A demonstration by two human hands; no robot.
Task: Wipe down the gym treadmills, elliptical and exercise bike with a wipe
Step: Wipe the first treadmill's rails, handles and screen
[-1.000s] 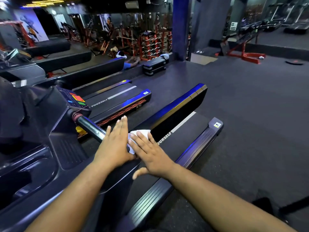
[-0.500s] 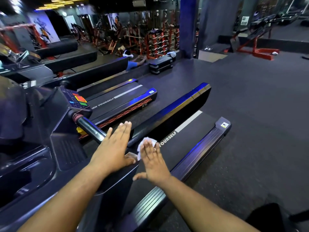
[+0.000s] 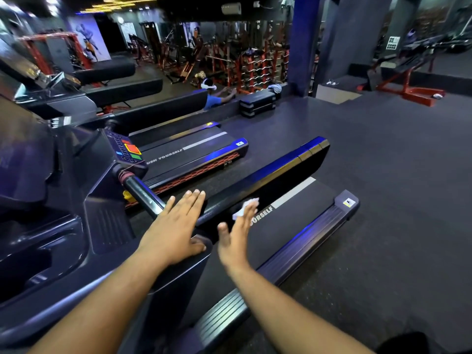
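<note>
I stand at a dark treadmill whose belt (image 3: 301,221) reads "YOURSELF". Its long black and blue side rail (image 3: 270,172) runs away from me. My left hand (image 3: 176,226) lies flat on the near end of that rail, fingers straight and together. My right hand (image 3: 236,238) is turned on its edge, thumb up, beside the rail's inner face. Its straight fingertips press a small white wipe (image 3: 244,208) against that face. Most of the wipe is hidden behind the fingers.
The console (image 3: 127,149) with red and green buttons and a black handlebar (image 3: 143,195) sit left of my hands. A second treadmill (image 3: 194,154) lies beyond. A stack of step platforms (image 3: 258,103), weight racks, a blue pillar (image 3: 301,44) and a person in blue (image 3: 212,98) are farther back.
My right hand has slid the wipe forward and rightward off the rail's top, turning from palm-down onto its edge. My left hand has stayed flat on the rail.
</note>
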